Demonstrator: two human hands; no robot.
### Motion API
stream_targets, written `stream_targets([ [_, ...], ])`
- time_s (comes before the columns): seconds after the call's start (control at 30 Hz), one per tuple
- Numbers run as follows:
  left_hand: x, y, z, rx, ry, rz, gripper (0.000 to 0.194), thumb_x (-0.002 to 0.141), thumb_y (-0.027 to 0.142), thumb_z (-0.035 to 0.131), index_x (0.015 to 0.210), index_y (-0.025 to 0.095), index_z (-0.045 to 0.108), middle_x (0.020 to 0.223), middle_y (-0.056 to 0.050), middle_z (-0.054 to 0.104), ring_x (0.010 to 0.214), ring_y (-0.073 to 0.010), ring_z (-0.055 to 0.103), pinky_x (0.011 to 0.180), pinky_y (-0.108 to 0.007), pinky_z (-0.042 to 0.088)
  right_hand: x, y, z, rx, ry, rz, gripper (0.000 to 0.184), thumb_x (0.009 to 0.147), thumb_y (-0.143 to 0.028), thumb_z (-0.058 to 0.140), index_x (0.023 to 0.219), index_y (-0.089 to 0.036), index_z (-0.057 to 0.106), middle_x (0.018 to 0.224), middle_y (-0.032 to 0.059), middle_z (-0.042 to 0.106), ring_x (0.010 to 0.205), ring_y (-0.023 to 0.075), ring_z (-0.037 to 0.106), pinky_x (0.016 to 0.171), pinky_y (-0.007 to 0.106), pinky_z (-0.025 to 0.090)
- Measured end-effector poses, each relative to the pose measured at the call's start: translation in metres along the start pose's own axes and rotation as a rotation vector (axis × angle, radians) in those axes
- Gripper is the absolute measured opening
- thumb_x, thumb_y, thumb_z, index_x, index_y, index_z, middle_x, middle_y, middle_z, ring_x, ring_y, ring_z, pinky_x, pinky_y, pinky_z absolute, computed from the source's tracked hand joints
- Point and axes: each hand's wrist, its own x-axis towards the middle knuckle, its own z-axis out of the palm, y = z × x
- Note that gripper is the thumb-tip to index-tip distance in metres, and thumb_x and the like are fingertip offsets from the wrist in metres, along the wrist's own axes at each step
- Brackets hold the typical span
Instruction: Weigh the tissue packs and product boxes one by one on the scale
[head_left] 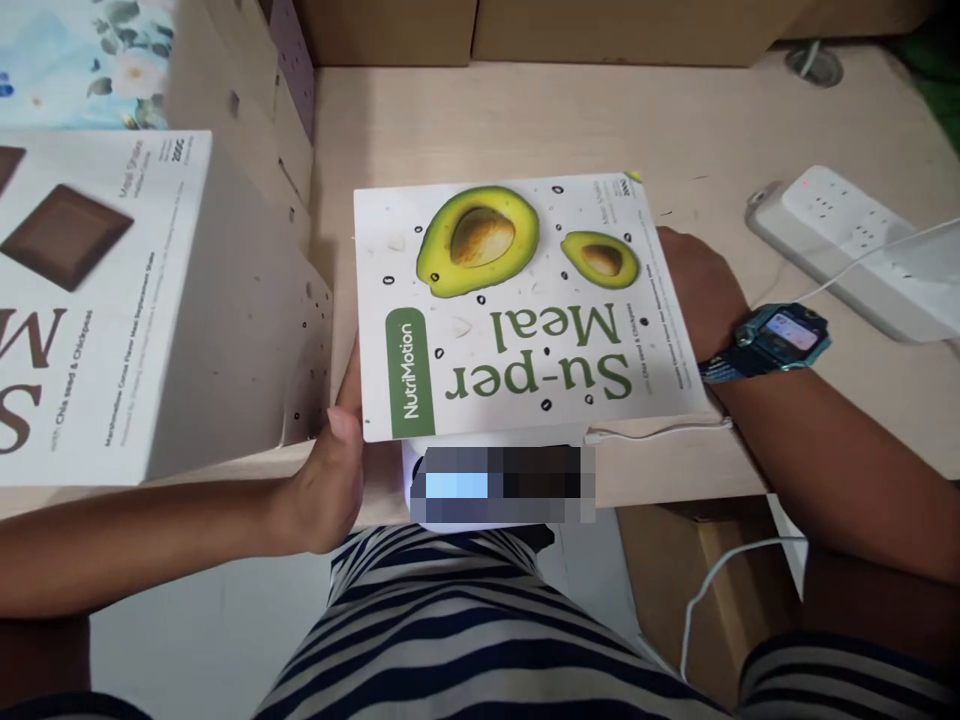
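A white meal shake box (pixel 510 370) with two avocado halves and a green NutriMotion label is upside down to me, its printed face up. My left hand (pixel 334 475) grips its left edge, thumb along the side and the other fingers mostly hidden. Against the right edge is my right hand (pixel 694 275), its fingers out of sight behind the box. Below the near edge of the box shows a whitish rounded device (pixel 450 525), partly covered by a pixelated patch. A white cable (pixel 660 430) lies near the box's lower right corner.
Another meal shake box (pixel 82 390) with chocolate pieces stands at the left, beside a floral-patterned surface (pixel 127 60). A white power strip (pixel 847 240) lies on the desk (pixel 540 120) at right. Cardboard boxes (pixel 615 30) line the back. A cable grommet (pixel 814 67) is at the far right.
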Motion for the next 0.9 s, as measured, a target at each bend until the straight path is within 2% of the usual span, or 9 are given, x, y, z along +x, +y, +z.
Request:
stream_targets([
  [0.13,0.001,-0.002,-0.001,0.000,-0.005,0.040,0.073,0.110,0.073,0.033,0.165,0.028,0.048,0.177,-0.002,0.048,0.178,-0.0241,0.014,0.150,-0.044,0.016,0.000,0.000,-0.002,-0.022,-0.015,0.020,0.046,0.103,-0.035,0.036,0.117,-0.015,0.075,0.132,0.0212,0.075,0.123,0.0350,0.071,0.102,0.050,0.057],
  [0.27,0.001,0.000,0.003,-0.012,0.056,0.014,0.075,0.108,0.076,0.032,0.164,0.030,0.051,0.171,-0.003,0.056,0.176,-0.0236,0.023,0.150,-0.041,0.018,0.002,-0.003,-0.006,-0.039,-0.067,0.022,0.052,0.107,-0.038,0.031,0.123,-0.014,0.073,0.138,0.0223,0.073,0.130,0.0341,0.068,0.108,0.049,0.055],
  [0.33,0.001,0.002,0.005,-0.017,0.085,0.005,0.076,0.105,0.078,0.039,0.164,0.033,0.051,0.168,-0.002,0.059,0.174,-0.0253,0.029,0.149,-0.040,0.020,0.003,-0.004,-0.007,-0.050,-0.080,0.025,0.052,0.108,-0.039,0.030,0.125,-0.015,0.072,0.143,0.0219,0.071,0.132,0.0332,0.066,0.109,0.049,0.054],
  [0.43,0.003,0.003,0.006,-0.042,0.078,0.015,0.078,0.101,0.080,0.050,0.166,0.037,0.048,0.166,-0.002,0.061,0.172,-0.0293,0.034,0.148,-0.046,0.027,0.003,-0.003,-0.006,-0.059,-0.084,0.033,0.053,0.109,-0.041,0.029,0.127,-0.016,0.072,0.144,0.0212,0.071,0.131,0.0322,0.065,0.109,0.049,0.053],
  [0.53,0.006,0.005,0.008,-0.072,0.041,0.007,0.077,0.102,0.081,0.044,0.166,0.038,0.048,0.164,-0.002,0.063,0.171,-0.0300,0.038,0.146,-0.051,0.032,0.003,-0.002,-0.005,-0.052,-0.086,0.032,0.057,0.109,-0.043,0.025,0.129,-0.017,0.071,0.144,0.0212,0.071,0.130,0.0329,0.065,0.108,0.051,0.053],
  [0.63,0.008,0.008,0.010,-0.059,0.024,0.008,0.075,0.105,0.080,0.035,0.161,0.035,0.056,0.160,-0.002,0.067,0.170,-0.0279,0.039,0.147,-0.049,0.029,0.003,-0.002,-0.005,-0.046,-0.088,0.029,0.058,0.109,-0.043,0.025,0.131,-0.017,0.071,0.146,0.0207,0.070,0.130,0.0328,0.065,0.108,0.051,0.053],
  [0.73,0.009,0.007,0.008,-0.031,0.001,0.016,0.074,0.105,0.080,0.034,0.155,0.033,0.063,0.160,-0.002,0.067,0.172,-0.0274,0.036,0.148,-0.047,0.026,0.003,-0.002,-0.006,-0.048,-0.088,0.028,0.058,0.109,-0.042,0.025,0.132,-0.016,0.072,0.148,0.0199,0.070,0.131,0.0319,0.065,0.108,0.050,0.053],
  [0.9,0.010,-0.004,0.000,-0.054,-0.005,0.043,0.071,0.107,0.077,0.033,0.152,0.031,0.064,0.162,-0.003,0.064,0.174,-0.0266,0.030,0.148,-0.050,0.026,0.003,-0.002,-0.006,-0.058,-0.081,0.015,0.058,0.109,-0.042,0.025,0.133,-0.016,0.071,0.147,0.0196,0.070,0.128,0.0309,0.066,0.107,0.048,0.053],
])
